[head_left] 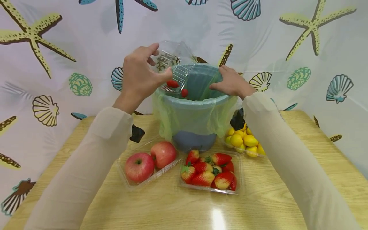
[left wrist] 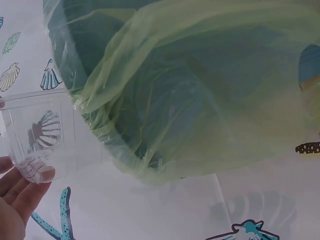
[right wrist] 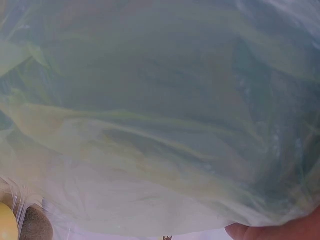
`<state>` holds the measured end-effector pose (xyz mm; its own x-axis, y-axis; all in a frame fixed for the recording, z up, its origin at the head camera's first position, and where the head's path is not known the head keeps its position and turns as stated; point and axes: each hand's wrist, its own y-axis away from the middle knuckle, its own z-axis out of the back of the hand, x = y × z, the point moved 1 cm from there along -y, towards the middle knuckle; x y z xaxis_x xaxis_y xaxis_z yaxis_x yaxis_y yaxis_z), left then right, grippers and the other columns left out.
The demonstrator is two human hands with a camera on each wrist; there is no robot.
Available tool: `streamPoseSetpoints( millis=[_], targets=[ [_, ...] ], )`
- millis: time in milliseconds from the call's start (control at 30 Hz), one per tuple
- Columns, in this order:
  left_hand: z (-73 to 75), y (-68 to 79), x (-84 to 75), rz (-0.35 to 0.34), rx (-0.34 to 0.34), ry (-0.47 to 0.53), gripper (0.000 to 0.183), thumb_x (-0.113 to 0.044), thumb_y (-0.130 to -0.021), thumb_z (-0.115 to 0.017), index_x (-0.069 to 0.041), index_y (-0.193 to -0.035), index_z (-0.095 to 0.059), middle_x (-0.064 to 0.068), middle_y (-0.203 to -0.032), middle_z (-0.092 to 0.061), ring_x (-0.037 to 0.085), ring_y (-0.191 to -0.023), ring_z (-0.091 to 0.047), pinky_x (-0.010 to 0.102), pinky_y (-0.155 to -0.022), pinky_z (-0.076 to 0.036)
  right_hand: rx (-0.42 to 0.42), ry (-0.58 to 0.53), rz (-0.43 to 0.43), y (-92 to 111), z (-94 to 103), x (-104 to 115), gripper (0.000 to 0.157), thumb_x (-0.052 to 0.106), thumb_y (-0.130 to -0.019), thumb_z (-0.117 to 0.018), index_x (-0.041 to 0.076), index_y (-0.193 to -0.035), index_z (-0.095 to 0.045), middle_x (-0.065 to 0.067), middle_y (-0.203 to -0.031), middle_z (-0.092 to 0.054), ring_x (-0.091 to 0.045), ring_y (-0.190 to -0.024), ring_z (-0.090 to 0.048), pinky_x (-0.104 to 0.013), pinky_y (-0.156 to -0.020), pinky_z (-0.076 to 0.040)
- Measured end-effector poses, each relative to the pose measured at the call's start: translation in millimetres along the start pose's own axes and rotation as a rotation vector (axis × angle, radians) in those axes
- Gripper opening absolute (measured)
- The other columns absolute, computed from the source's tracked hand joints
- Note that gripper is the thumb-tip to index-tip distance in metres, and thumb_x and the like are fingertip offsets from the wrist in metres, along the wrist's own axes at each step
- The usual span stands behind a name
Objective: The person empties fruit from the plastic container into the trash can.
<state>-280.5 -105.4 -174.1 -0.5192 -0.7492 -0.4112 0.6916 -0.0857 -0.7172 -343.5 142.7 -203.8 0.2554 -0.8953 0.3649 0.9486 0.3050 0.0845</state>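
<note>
My left hand (head_left: pixel 142 72) grips a clear plastic container (head_left: pixel 179 75), which is tilted over the mouth of a blue trash bin (head_left: pixel 194 140). Two strawberries (head_left: pixel 172 83) show beside and below the container, at the bin's near left inside. A thin yellow-green bag (head_left: pixel 189 118) lines the bin and hangs over its rim. On the bin's right side, my right hand (head_left: pixel 233 81) holds the rim, thumb toward the inside. In the left wrist view the fingertips (left wrist: pixel 47 174) pinch the container's edge. The right wrist view shows mostly the bag (right wrist: pixel 150 130).
In front of the bin, a clear tray holds two red apples (head_left: pixel 140 167), and another holds several strawberries (head_left: pixel 203 178). Small yellow fruits (head_left: pixel 244 140) lie in a tray to the right, partly behind the right arm. A patterned cloth (head_left: pixel 95 48) hangs behind the wooden table (head_left: pixel 155 210).
</note>
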Motion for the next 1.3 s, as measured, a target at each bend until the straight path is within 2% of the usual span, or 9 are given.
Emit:
streamPoseSetpoints(
  millis=[200, 367, 600, 700, 767, 867, 967, 1100, 1300],
  targets=[
    [-0.2, 2.6, 0.4, -0.059, -0.008, -0.038, 0.059, -0.027, -0.079, -0.069, 0.0, -0.13, -0.058, 0.017, -0.112, -0.067, 0.028, -0.088, -0.063, 0.039, -0.078, -0.05, 0.003, 0.002, 0.002, -0.1, -2.1, 0.1, 0.083, 0.038, -0.096, -0.047, 0.0, -0.152, 0.0, -0.016, -0.16, 0.004, -0.034, -0.148, 0.001, -0.048, -0.12, -0.008],
    [1.9, 3.3, 1.1, -0.05, -0.014, -0.045, 0.059, -0.028, -0.079, -0.069, -0.001, -0.131, -0.057, 0.017, -0.114, -0.066, 0.029, -0.09, -0.063, 0.041, -0.081, -0.049, 0.001, 0.002, 0.006, 0.0, -1.3, 1.8, 0.083, 0.037, -0.096, -0.048, 0.0, -0.152, -0.001, -0.016, -0.16, 0.005, -0.033, -0.148, 0.001, -0.048, -0.12, -0.008],
    [4.6, 4.2, 5.1, -0.047, -0.09, 0.01, 0.056, -0.023, -0.078, -0.07, 0.001, -0.128, -0.06, 0.017, -0.111, -0.068, 0.029, -0.086, -0.065, 0.042, -0.079, -0.049, 0.003, -0.006, 0.01, 0.2, 0.2, 4.3, 0.083, 0.038, -0.096, -0.047, 0.001, -0.152, 0.0, -0.016, -0.16, 0.006, -0.033, -0.148, 0.002, -0.047, -0.12, -0.008],
    [6.3, 5.1, 7.8, 0.015, -0.103, 0.048, 0.055, -0.024, -0.079, -0.069, -0.001, -0.129, -0.059, 0.016, -0.112, -0.068, 0.028, -0.087, -0.065, 0.04, -0.077, -0.051, -0.002, -0.011, 0.007, 0.1, 0.5, 4.2, 0.083, 0.038, -0.096, -0.047, 0.001, -0.153, 0.0, -0.016, -0.16, 0.005, -0.033, -0.148, 0.002, -0.048, -0.12, -0.008],
    [7.6, 6.0, 11.1, 0.075, -0.116, 0.085, 0.054, -0.023, -0.08, -0.068, -0.002, -0.129, -0.059, 0.014, -0.112, -0.068, 0.027, -0.086, -0.065, 0.038, -0.084, -0.05, -0.003, -0.011, 0.005, -0.2, 0.5, 4.1, 0.083, 0.038, -0.096, -0.048, 0.001, -0.153, 0.0, -0.016, -0.16, 0.005, -0.033, -0.148, 0.002, -0.048, -0.12, -0.008],
    [10.3, 7.7, 17.8, 0.175, -0.136, 0.132, 0.053, -0.025, -0.081, -0.066, -0.007, -0.131, -0.059, 0.011, -0.113, -0.069, 0.022, -0.085, -0.064, 0.031, -0.084, -0.049, -0.001, -0.007, 0.002, -0.5, 0.0, 3.8, 0.083, 0.038, -0.095, -0.047, 0.002, -0.153, 0.0, -0.015, -0.16, 0.005, -0.033, -0.148, 0.001, -0.049, -0.12, -0.009],
    [13.3, 8.8, 25.5, 0.267, -0.155, 0.189, 0.051, -0.027, -0.083, -0.064, -0.012, -0.131, -0.059, 0.007, -0.113, -0.07, 0.015, -0.083, -0.063, 0.023, -0.08, -0.048, 0.004, -0.01, 0.002, -0.6, -0.4, 3.3, 0.083, 0.038, -0.096, -0.047, 0.002, -0.153, 0.0, -0.015, -0.16, 0.005, -0.033, -0.148, 0.001, -0.049, -0.12, -0.009],
    [17.3, 9.3, 33.9, 0.375, -0.188, 0.282, 0.047, -0.029, -0.084, -0.062, -0.014, -0.129, -0.061, 0.005, -0.108, -0.07, 0.008, -0.082, -0.062, 0.02, -0.071, -0.051, 0.006, -0.024, 0.003, 0.1, -0.6, 2.6, 0.083, 0.038, -0.095, -0.048, 0.002, -0.153, 0.0, -0.015, -0.16, 0.005, -0.032, -0.148, 0.002, -0.049, -0.12, -0.009],
    [23.1, 11.2, 46.6, 0.553, -0.229, 0.494, 0.041, -0.026, -0.086, -0.062, -0.007, -0.123, -0.066, -0.004, -0.093, -0.064, 0.002, -0.066, -0.062, 0.014, -0.056, -0.05, 0.006, -0.033, 0.0, 1.3, -0.7, 2.1, 0.083, 0.038, -0.095, -0.048, 0.002, -0.153, -0.001, -0.015, -0.16, 0.006, -0.032, -0.148, 0.002, -0.049, -0.12, -0.008]
  ],
)
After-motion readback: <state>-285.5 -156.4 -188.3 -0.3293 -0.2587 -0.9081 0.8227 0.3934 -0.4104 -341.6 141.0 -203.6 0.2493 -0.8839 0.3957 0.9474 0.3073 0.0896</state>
